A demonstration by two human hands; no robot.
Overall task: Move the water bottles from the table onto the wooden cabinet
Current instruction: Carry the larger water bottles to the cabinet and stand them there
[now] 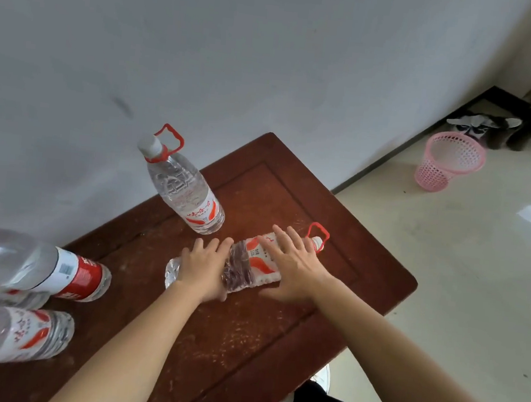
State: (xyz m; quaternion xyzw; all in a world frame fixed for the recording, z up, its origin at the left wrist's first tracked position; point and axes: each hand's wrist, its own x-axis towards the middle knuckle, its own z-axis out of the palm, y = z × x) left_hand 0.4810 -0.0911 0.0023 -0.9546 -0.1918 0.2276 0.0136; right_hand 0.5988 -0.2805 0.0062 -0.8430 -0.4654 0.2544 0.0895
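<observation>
While a lying water bottle (245,263) rests on its side on the brown counter (261,336) at mid-frame, both hands lie on it with fingers straight and spread. The left hand (206,266) covers its base end, and the right hand (293,268) covers its label near the neck. An upright bottle (187,193) stands just above. A red-banded bottle (40,266) and a blurred bottle (11,335) show at the left edge. A pink basket (449,160) sits on the floor at the upper right.

standing bottle (190,193) label with red script, too blurred to read, red-banded bottle (56,270) with barcode
</observation>
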